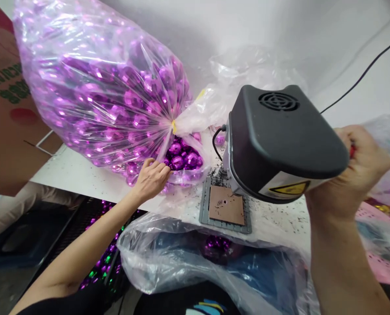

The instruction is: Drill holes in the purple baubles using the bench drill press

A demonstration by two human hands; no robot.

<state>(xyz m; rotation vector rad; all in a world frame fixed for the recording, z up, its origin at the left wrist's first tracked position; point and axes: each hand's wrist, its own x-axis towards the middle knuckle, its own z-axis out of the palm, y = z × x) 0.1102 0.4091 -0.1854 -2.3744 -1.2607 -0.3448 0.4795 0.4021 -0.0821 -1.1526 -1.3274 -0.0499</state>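
My left hand (151,178) reaches into an open clear bag (195,113) of shiny purple balls (182,158), its fingers curled among them; what they hold is hidden. A large tied bag of purple balls (99,87) lies behind it. My right hand (362,168) is closed around a red handle (352,151) behind the black head of a small machine (280,140). Under that head sits a brown pad on a grey base plate (226,205).
A white table (73,175) is strewn with black specks. A cardboard box (8,96) stands at left. A black cable (362,74) runs off at the upper right. A clear bag (214,258) with a few purple balls hangs below the table edge. More plastic bags lie at right.
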